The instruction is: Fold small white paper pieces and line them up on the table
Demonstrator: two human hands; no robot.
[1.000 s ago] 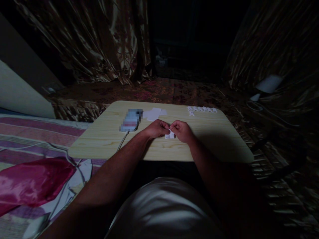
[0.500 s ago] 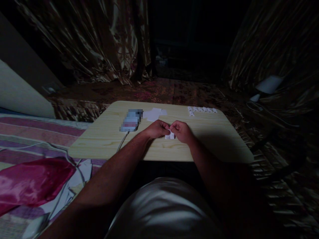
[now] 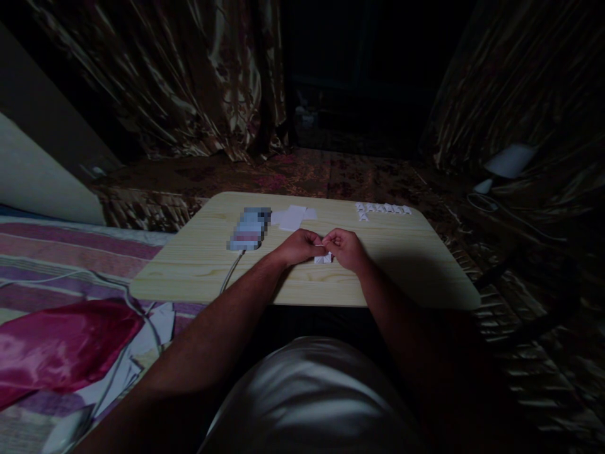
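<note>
My left hand [image 3: 299, 246] and my right hand [image 3: 346, 248] meet over the middle of a light wooden table [image 3: 198, 258]. Both pinch a small folded white paper piece [image 3: 324, 258] between their fingertips, just above the tabletop. Flat white paper slips [image 3: 293, 217] lie behind my hands. A row of several small folded white pieces [image 3: 382, 208] sits at the table's far right. A blurred phone-like object [image 3: 248, 229] with a cable lies to the left of my hands.
A striped bedcover with a red cloth [image 3: 61, 343] lies at the left. Shiny dark curtains [image 3: 155, 82] hang behind the table. A patterned carpet surrounds it. A white lamp-like object [image 3: 508, 161] and cables sit at the right in the dark.
The folded paper has been pressed lower and flatter between my fingertips. My hands have stayed almost in place.
</note>
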